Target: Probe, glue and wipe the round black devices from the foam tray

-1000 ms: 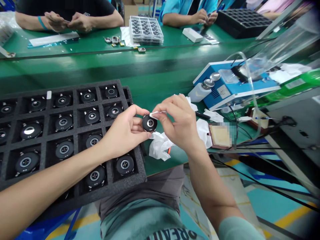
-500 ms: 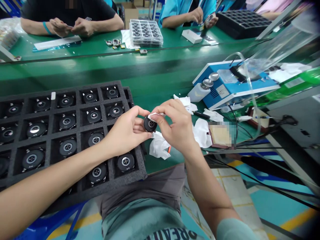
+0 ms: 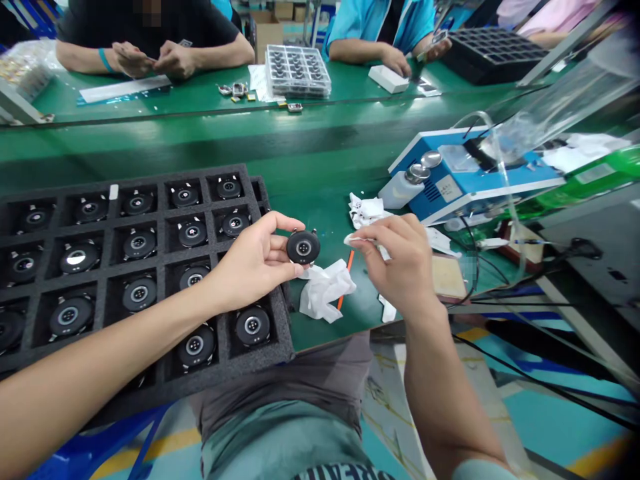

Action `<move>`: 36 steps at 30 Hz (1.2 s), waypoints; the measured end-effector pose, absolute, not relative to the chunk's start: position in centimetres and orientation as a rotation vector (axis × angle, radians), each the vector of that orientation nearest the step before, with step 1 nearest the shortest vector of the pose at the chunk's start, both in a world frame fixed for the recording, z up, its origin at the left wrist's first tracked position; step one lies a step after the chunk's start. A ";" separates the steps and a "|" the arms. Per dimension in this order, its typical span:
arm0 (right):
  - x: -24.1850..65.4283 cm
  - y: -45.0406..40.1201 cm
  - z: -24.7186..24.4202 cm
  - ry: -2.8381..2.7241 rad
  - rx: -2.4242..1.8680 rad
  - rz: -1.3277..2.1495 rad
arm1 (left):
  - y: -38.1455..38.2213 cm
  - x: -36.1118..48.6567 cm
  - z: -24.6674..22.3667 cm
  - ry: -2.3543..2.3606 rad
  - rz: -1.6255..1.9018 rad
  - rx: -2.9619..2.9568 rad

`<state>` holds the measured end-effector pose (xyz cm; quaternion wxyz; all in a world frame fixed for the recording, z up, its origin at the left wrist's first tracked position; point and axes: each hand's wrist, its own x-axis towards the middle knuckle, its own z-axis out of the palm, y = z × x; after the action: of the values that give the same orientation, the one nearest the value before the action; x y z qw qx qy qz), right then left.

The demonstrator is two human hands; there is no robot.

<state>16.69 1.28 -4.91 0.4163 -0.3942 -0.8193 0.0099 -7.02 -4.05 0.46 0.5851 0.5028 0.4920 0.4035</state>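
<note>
Between the thumb and fingers of my left hand (image 3: 263,257) is a round black watch case (image 3: 303,247), its sensor side facing up toward me. My right hand (image 3: 397,260) is off to the right, apart from the watch case, pinching a small piece of white tissue (image 3: 349,239) at its fingertips. On the green bench below lies a crumpled white tissue (image 3: 325,291), partly over an orange stick (image 3: 345,283). To the left, a black foam tray (image 3: 167,308) holds several similar watch cases in its square compartments; my left forearm hides part of it.
A white pump bottle (image 3: 401,189) stands beside a blue machine (image 3: 437,177) at the right, with more crumpled tissues (image 3: 367,210) near it. A tan pad (image 3: 449,277) lies at the front edge. Across the bench, two people work near a clear compartment box (image 3: 299,72).
My right hand has drawn away to the right from the watch case, taking the small tissue along. The watch case stays in my left hand, now more fully visible.
</note>
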 end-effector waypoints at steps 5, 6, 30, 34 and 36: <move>18.9 1.1 -7.0 -1.956 -1.090 0.067 | -4.1 -7.1 0.5 1.176 0.928 1.187; 19.1 0.9 -7.3 -1.946 -1.107 0.077 | -4.1 -7.1 0.5 1.185 0.922 1.185; 13.9 -0.3 -4.5 -1.942 -0.784 0.255 | -4.1 -6.9 1.0 1.205 0.912 1.074; 11.3 -0.6 -3.8 -2.069 -0.687 0.235 | -4.0 -6.9 0.8 1.215 0.906 1.092; 10.2 -0.7 -3.5 -2.099 -0.687 0.223 | -4.0 -6.9 0.6 1.204 0.925 1.099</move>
<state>10.25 -0.66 -3.51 0.4446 -0.2770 -0.8470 0.0900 -6.86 -3.96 0.65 0.5920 0.4726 0.5178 0.3975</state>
